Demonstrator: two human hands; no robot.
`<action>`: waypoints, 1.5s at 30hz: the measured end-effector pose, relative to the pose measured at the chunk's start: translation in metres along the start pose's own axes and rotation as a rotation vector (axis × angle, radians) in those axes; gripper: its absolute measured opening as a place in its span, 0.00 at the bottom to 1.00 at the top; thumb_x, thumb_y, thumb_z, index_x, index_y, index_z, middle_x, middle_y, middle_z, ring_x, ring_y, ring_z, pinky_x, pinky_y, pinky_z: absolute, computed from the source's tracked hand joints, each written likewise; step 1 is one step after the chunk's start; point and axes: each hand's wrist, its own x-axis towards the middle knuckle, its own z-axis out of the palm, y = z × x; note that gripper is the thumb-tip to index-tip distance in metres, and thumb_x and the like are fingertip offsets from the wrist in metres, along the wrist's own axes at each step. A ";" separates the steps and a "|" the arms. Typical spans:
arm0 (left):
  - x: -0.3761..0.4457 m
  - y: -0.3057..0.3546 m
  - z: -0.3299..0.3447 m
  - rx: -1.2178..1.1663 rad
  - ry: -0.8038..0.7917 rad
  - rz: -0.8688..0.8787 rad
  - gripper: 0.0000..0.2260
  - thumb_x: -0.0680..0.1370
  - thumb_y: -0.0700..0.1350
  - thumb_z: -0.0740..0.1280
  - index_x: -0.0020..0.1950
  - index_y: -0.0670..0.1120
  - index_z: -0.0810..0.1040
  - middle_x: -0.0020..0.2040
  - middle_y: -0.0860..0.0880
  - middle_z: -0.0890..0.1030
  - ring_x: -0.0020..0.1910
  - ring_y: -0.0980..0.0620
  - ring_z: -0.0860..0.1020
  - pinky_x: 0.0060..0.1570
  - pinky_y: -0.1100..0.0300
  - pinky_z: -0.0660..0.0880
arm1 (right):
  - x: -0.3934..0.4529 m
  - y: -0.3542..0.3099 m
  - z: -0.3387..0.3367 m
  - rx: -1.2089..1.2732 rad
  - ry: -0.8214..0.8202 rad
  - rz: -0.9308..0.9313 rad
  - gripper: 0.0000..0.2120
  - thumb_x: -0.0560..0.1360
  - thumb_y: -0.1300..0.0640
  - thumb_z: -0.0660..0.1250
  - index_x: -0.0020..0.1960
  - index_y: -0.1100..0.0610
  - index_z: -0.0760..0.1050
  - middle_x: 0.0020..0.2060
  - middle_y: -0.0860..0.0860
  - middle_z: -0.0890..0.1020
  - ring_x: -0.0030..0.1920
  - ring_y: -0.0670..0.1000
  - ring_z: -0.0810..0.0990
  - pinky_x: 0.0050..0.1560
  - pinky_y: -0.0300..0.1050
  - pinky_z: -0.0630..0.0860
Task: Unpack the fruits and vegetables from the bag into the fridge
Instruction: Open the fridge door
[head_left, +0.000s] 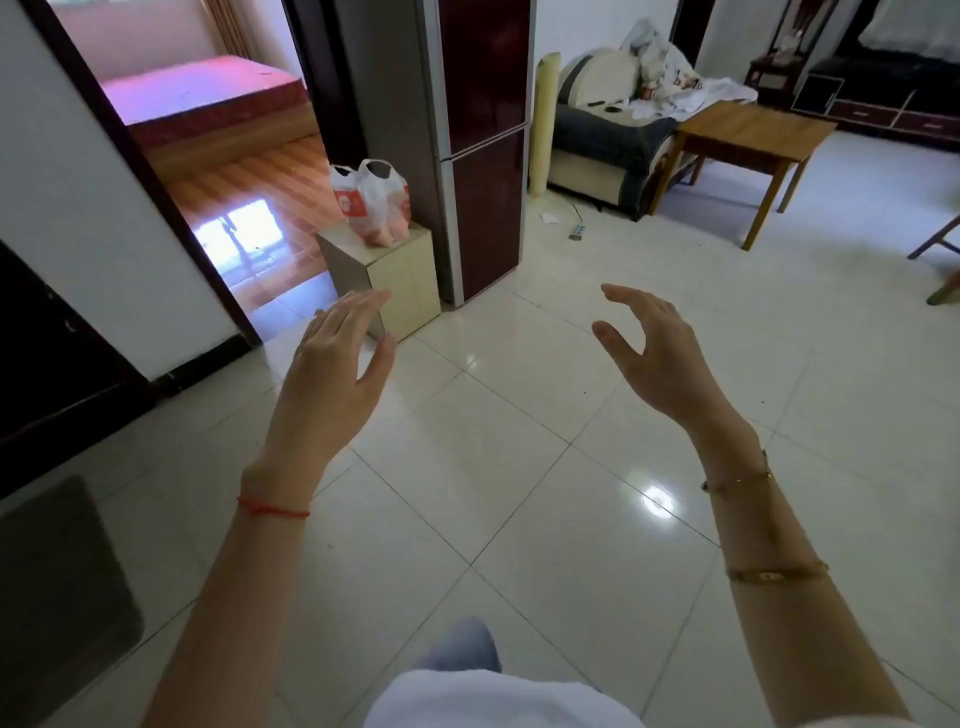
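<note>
Above the glossy white floor tiles (467, 467), both bare forearms reach forward, palms facing each other, holding nothing. Left hand (332, 358) has straight fingers close together, thumb apart; a thin red string bracelet (272, 509) circles its wrist. Right hand (652, 348) is relaxed, fingers gently arched, with gold bracelets (776, 574) on its forearm. Beyond the left fingertips, a white plastic bag with red print (371, 200) sits on a small beige cabinet (400, 275), just beside the tall dark-red fridge (485, 150), whose doors are closed.
</note>
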 end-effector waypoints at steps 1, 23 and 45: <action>0.003 -0.002 0.003 -0.005 0.003 -0.010 0.20 0.82 0.47 0.60 0.73 0.44 0.69 0.71 0.44 0.73 0.73 0.46 0.67 0.71 0.43 0.65 | 0.004 0.003 0.002 0.007 0.007 0.000 0.22 0.81 0.51 0.62 0.73 0.56 0.68 0.70 0.51 0.73 0.73 0.51 0.67 0.68 0.39 0.59; 0.261 -0.111 0.121 -0.021 -0.056 -0.044 0.20 0.82 0.46 0.61 0.73 0.42 0.68 0.71 0.43 0.73 0.72 0.46 0.68 0.70 0.46 0.68 | 0.275 0.088 0.082 0.008 -0.071 0.076 0.22 0.81 0.50 0.61 0.73 0.56 0.68 0.70 0.50 0.74 0.72 0.50 0.67 0.70 0.38 0.60; 0.584 -0.209 0.269 0.019 -0.093 -0.155 0.18 0.82 0.46 0.60 0.72 0.43 0.70 0.69 0.43 0.74 0.70 0.45 0.70 0.68 0.55 0.66 | 0.624 0.233 0.157 0.057 -0.140 0.081 0.22 0.81 0.48 0.61 0.72 0.54 0.69 0.69 0.48 0.74 0.71 0.48 0.68 0.69 0.39 0.62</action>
